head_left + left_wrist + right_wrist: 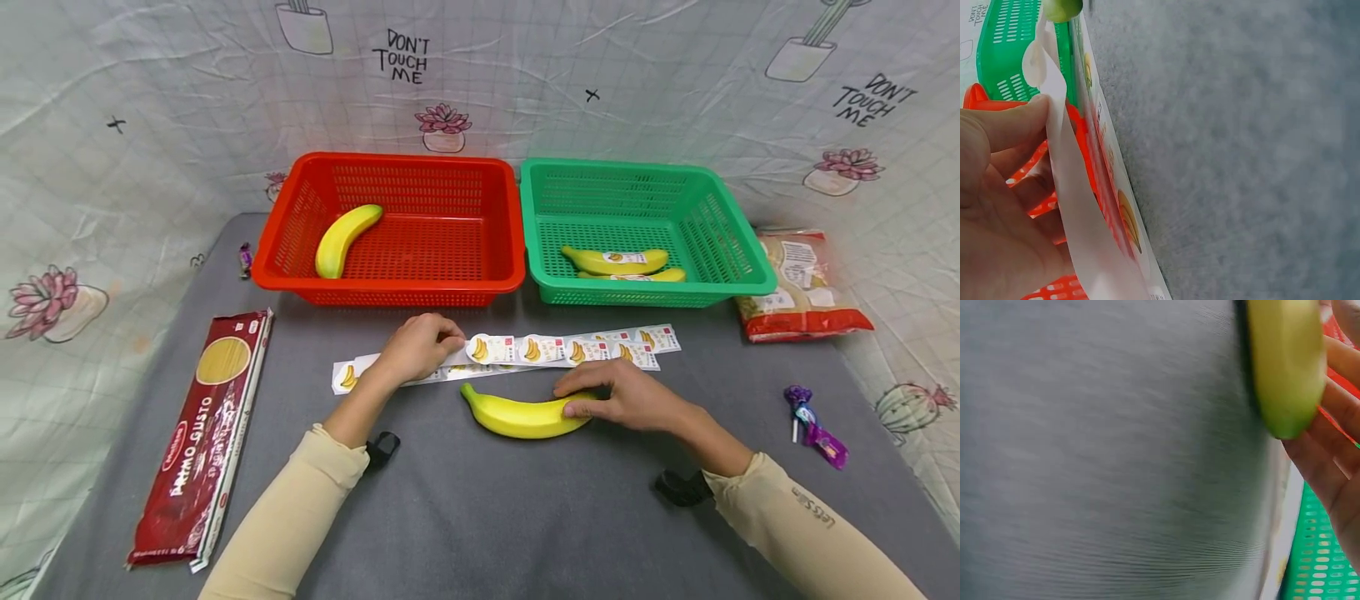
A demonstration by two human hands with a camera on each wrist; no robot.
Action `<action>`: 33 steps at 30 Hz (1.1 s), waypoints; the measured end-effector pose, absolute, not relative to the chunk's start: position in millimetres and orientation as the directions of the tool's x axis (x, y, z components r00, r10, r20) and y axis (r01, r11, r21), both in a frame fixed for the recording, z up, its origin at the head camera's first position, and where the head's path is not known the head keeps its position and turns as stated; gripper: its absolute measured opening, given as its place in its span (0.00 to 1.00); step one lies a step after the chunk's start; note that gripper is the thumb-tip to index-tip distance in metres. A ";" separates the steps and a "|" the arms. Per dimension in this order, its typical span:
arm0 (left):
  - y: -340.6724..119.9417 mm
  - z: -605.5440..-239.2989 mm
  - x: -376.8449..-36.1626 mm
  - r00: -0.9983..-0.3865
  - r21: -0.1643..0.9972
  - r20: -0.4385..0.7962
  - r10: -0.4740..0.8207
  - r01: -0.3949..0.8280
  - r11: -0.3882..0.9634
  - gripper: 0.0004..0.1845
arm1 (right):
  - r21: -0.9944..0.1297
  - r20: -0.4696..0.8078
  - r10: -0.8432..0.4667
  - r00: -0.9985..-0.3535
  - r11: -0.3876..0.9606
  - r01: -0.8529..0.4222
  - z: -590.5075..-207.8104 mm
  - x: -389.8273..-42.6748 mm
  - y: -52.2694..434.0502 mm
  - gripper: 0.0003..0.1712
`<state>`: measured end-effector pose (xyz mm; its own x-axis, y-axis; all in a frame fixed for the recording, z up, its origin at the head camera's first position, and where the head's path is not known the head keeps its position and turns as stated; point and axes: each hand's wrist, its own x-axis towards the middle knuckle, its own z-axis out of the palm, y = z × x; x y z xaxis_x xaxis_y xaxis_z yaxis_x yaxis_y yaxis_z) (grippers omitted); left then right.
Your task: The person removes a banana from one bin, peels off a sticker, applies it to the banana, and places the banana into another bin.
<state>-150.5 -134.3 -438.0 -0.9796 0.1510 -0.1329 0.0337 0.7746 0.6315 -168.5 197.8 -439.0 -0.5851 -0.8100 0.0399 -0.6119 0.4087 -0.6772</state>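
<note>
My left hand (420, 346) pinches a white strip of banana-picture stickers (551, 350) between thumb and fingers. In the left wrist view the backing strip (1075, 194) bends away from the thumb, and a sticker end (1034, 65) curls off it. A plain yellow banana (517, 417) lies on the table just in front of the strips, its stem pointing left. My right hand (630, 396) grips its right end, thumb on the near side and fingers on the far side. In the right wrist view the banana's greenish tip (1291, 422) rests against the fingers.
A red basket (405, 298) at the back holds one banana (347, 240). Beside it, a green basket (652, 296) holds two bananas bearing stickers (625, 258). A spaghetti pack (198, 442) lies left. At right are a clear-and-red food bag (802, 287) and wrapped candies (825, 444).
</note>
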 end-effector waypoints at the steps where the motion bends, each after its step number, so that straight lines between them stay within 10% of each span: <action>1: -134.4 -437.8 -150.2 -0.980 0.634 -0.133 0.151 0.033 0.772 0.09 | -0.686 0.055 -0.803 -0.594 0.401 -0.607 -436.6 -171.9 196.9 0.14; 11: -133.4 -432.7 -146.5 -0.979 0.639 -0.120 0.167 0.052 0.767 0.10 | -0.708 -0.116 -0.691 -0.714 0.561 -0.428 -407.6 -220.6 158.1 0.16; 33: -130.1 -433.8 -146.8 -0.980 0.665 -0.085 0.179 0.078 0.743 0.09 | -0.689 -0.206 -0.798 -0.567 0.530 -0.495 -421.5 -239.8 93.3 0.06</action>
